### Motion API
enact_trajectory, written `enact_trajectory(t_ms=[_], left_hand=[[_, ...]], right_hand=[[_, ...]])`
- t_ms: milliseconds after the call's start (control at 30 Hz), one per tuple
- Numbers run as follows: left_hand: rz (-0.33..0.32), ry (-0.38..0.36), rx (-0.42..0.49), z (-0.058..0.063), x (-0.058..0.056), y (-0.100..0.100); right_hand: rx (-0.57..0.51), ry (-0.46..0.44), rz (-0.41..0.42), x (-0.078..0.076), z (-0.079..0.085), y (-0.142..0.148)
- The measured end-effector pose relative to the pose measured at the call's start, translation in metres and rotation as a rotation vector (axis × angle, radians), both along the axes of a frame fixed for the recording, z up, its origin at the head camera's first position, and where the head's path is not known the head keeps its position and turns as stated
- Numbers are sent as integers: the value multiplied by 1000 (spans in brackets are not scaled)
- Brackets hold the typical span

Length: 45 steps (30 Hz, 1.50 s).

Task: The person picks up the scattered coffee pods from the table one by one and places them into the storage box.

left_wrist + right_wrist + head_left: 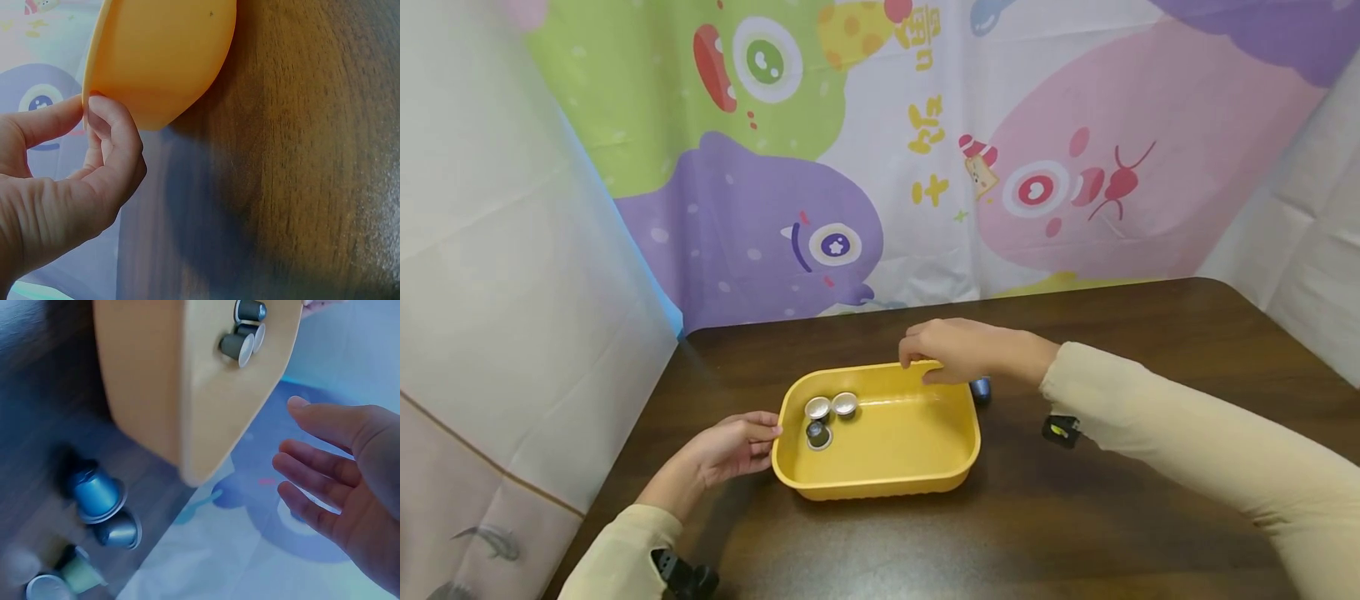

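Clock read from head view. Yellow tray on dark table, between both hands: at 3 o'clock from left hand, 7 o'clock from right hand. Left hand at tray's 9 o'clock, pinching its rim between thumb and finger. Right hand at tray's 1 o'clock, fingers loosely spread, nothing in them; right wrist view shows it apart from tray. Three capsules inside, toward 10 o'clock. Blue capsule outside, between 2 and 3.
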<state>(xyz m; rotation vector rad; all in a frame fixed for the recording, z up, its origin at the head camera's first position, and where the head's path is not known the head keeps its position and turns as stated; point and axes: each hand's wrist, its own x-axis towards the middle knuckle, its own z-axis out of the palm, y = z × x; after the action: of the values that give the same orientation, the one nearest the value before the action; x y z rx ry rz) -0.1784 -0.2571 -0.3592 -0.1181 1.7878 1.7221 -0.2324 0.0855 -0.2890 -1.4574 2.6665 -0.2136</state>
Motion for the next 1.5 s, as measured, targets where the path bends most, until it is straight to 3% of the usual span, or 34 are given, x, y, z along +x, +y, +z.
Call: enact_trajectory(t_ms=[267,700,1067,1500], left_hand=[[14,-13,-6,0,1,-1],[21,-18,-34,1,0,4],[15,-13,-17,3,0,4],[39,-9,-28,5,2,5]], right_hand=[[-137,23,-71,0,-14,33],[-259,38,-174,-4,-55,77],[-240,-6,-184,-4,-80,90],[-168,71,-122,-8,-91,84]])
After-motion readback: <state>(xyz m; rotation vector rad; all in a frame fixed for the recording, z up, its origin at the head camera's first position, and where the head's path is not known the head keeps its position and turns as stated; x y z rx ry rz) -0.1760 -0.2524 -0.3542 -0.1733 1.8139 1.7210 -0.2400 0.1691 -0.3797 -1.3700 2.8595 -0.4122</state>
